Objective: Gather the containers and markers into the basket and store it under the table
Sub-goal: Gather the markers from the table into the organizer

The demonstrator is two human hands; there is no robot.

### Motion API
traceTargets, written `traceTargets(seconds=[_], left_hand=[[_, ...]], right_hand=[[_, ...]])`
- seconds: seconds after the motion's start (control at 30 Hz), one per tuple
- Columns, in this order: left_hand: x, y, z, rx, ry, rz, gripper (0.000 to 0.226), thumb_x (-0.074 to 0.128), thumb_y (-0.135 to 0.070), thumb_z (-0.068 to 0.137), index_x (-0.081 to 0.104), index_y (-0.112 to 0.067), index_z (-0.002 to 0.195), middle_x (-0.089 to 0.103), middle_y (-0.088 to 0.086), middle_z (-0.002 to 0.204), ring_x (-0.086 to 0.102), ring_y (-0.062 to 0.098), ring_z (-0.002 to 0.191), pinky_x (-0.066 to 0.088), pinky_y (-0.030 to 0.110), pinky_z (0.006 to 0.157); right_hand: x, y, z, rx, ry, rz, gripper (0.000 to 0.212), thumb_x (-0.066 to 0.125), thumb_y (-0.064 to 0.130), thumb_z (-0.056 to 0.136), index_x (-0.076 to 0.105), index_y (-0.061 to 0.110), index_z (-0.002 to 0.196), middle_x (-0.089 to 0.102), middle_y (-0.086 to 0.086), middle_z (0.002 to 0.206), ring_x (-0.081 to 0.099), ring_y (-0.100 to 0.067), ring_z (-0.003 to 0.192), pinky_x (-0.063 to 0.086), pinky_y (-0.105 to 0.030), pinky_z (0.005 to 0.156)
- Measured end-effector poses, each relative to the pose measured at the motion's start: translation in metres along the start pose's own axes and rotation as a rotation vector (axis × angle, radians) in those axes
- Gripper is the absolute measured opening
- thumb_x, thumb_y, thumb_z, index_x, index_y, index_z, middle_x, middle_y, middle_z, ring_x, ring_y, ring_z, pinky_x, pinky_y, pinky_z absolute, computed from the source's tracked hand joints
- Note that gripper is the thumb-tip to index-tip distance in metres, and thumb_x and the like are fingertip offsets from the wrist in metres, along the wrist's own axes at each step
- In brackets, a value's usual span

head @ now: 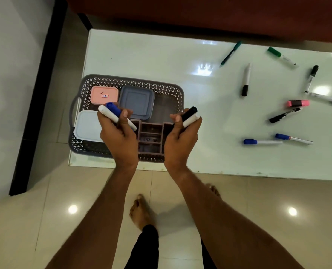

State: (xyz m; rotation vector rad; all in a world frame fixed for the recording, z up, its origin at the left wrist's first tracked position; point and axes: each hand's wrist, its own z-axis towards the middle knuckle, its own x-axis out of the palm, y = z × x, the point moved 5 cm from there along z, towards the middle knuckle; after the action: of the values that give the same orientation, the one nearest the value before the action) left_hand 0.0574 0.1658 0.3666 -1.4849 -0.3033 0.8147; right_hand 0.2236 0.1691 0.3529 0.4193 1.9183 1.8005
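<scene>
A grey perforated basket point(161, 88) stands at the near left corner of the white table point(151, 55). Inside it lie a pink container point(104, 94), a grey-blue container point(137, 101), a white container point(87, 126) and a brown compartment organiser point(151, 136). Above the basket, my left hand point(118, 133) grips a blue-capped marker and a white marker point(110, 113). My right hand point(182, 136) grips a black marker and a white one point(190, 115). Several loose markers lie on the table's right half, among them a black-capped marker point(246, 79) and a pink highlighter point(298, 103).
A dark red sofa point(200, 14) runs along the table's far side. Beige floor tiles point(64, 200) lie in front of the table, with my bare feet point(141, 210) on them. A white panel with a black edge point(38, 94) stands to the left.
</scene>
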Motion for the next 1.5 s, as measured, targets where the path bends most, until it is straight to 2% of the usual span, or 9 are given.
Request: traceTargets(seconds=[0.17, 0.4, 0.53, 0.7, 0.87, 1.1, 1.23, 1.3, 1.5], left_hand=[[0.002, 0.016, -0.002, -0.036, 0.043, 0.043, 0.030, 0.058, -0.021, 0.104, 0.052, 0.003, 0.121, 0.073, 0.005, 0.105, 0.069, -0.001, 0.090, 0.051, 0.008, 0.083], [0.008, 0.024, -0.012, -0.048, 0.126, 0.043, 0.036, 0.061, 0.010, 0.090, 0.055, -0.003, 0.123, 0.069, 0.006, 0.108, 0.068, 0.011, 0.104, 0.053, 0.023, 0.101], [0.012, 0.027, -0.012, -0.042, 0.129, 0.028, 0.040, 0.065, 0.010, 0.088, 0.055, -0.002, 0.126, 0.067, 0.012, 0.117, 0.067, 0.017, 0.112, 0.048, 0.015, 0.100], [0.014, 0.028, -0.014, -0.041, 0.125, 0.023, 0.041, 0.066, 0.007, 0.089, 0.055, -0.002, 0.127, 0.067, 0.015, 0.118, 0.067, 0.022, 0.114, 0.050, 0.019, 0.102], [0.016, 0.017, -0.016, 0.003, 0.073, 0.056, 0.038, 0.067, 0.004, 0.088, 0.056, 0.001, 0.124, 0.065, 0.011, 0.117, 0.064, 0.014, 0.111, 0.049, 0.019, 0.100], [0.015, -0.004, -0.016, 0.124, -0.078, 0.129, 0.040, 0.068, 0.000, 0.087, 0.058, 0.009, 0.125, 0.064, 0.020, 0.123, 0.062, 0.019, 0.119, 0.047, 0.017, 0.104], [0.029, -0.032, -0.022, 0.257, -0.196, 0.142, 0.037, 0.067, 0.000, 0.086, 0.059, 0.010, 0.121, 0.066, 0.022, 0.120, 0.064, 0.032, 0.115, 0.053, 0.041, 0.104], [0.051, -0.051, -0.031, 0.335, -0.180, 0.127, 0.034, 0.067, 0.007, 0.085, 0.059, 0.013, 0.117, 0.065, 0.025, 0.117, 0.064, 0.036, 0.114, 0.052, 0.045, 0.103], [0.157, -0.104, -0.086, 0.473, 0.041, 0.030, 0.024, 0.062, 0.008, 0.091, 0.060, 0.012, 0.114, 0.065, 0.021, 0.113, 0.062, 0.029, 0.110, 0.049, 0.034, 0.101]], right_hand=[[0.006, -0.012, -0.007, 0.016, 0.016, -0.058, 0.018, 0.050, 0.005, 0.105, 0.047, -0.001, 0.121, 0.071, -0.009, 0.106, 0.068, 0.001, 0.094, 0.049, -0.008, 0.082], [0.010, -0.014, -0.011, 0.010, 0.072, -0.100, 0.045, 0.052, -0.018, 0.090, 0.047, 0.002, 0.130, 0.064, -0.014, 0.112, 0.067, -0.018, 0.104, 0.054, -0.019, 0.093], [0.011, -0.018, -0.007, -0.008, 0.102, -0.136, 0.044, 0.056, -0.014, 0.089, 0.051, 0.004, 0.129, 0.064, -0.011, 0.116, 0.065, -0.020, 0.110, 0.057, -0.028, 0.097], [0.010, -0.020, -0.006, 0.005, 0.164, -0.133, 0.041, 0.063, -0.009, 0.090, 0.055, 0.003, 0.129, 0.064, -0.012, 0.118, 0.065, -0.018, 0.110, 0.054, -0.017, 0.092], [0.002, -0.013, 0.002, -0.050, 0.223, -0.131, 0.044, 0.070, -0.002, 0.090, 0.056, 0.004, 0.131, 0.064, -0.006, 0.120, 0.062, -0.012, 0.116, 0.048, -0.016, 0.101], [-0.034, 0.003, 0.033, -0.123, 0.261, -0.105, 0.039, 0.067, 0.010, 0.097, 0.055, 0.001, 0.133, 0.063, -0.008, 0.126, 0.060, -0.019, 0.123, 0.050, -0.031, 0.108], [-0.074, 0.003, 0.068, -0.218, 0.238, -0.179, 0.031, 0.062, 0.007, 0.100, 0.058, -0.002, 0.129, 0.064, -0.012, 0.123, 0.062, -0.023, 0.120, 0.051, -0.046, 0.105], [-0.099, 0.003, 0.090, -0.271, 0.224, -0.251, 0.028, 0.060, 0.007, 0.101, 0.060, -0.001, 0.127, 0.065, -0.011, 0.122, 0.063, -0.022, 0.118, 0.051, -0.042, 0.105], [-0.187, -0.009, 0.171, -0.392, 0.188, -0.499, 0.022, 0.054, 0.004, 0.101, 0.065, 0.001, 0.120, 0.065, -0.011, 0.117, 0.062, -0.019, 0.111, 0.048, -0.025, 0.100]])
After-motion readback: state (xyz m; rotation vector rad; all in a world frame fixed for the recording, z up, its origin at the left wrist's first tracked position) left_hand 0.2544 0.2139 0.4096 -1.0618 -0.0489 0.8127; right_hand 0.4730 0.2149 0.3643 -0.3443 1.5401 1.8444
